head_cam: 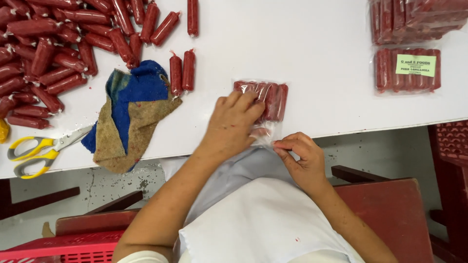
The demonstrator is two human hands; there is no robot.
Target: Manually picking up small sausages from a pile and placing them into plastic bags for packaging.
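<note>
Left hand (pixel 233 124) flat on the clear bag of red sausages (pixel 263 102), palm down, fingers spread over the near end of the row. Pressing, apparently, to keep the links packed side by side and the plastic from sliding on the smooth white table (pixel 321 73). Not a closed grasp, more a pinning hold, open hand bearing down. Right hand (pixel 298 155) just below, at the table's near edge, thumb and forefinger pinched shut on the loose mouth of the bag, drawing the slack film toward the body. Remaining fingers curled under. Both wrists close together, forearms angling in from the lap, left elbow out wide, right one tucked nearer the red chair (pixel 390 209).

Bag itself lying at the front edge of the table, near the middle, open end hanging slightly over the lip.

Farther out: two loose sausages (pixel 182 72) standing parallel just left of the bag, a crumpled blue and tan cloth (pixel 131 114) beside those, yellow-handled scissors (pixel 36 151) past it at the left edge. Big heap of unpacked sausages (pixel 53 53) in the far left corner. Off to the right, well apart, finished packs (pixel 407 70), the nearest with a pale green label, more stacked behind it.
</note>
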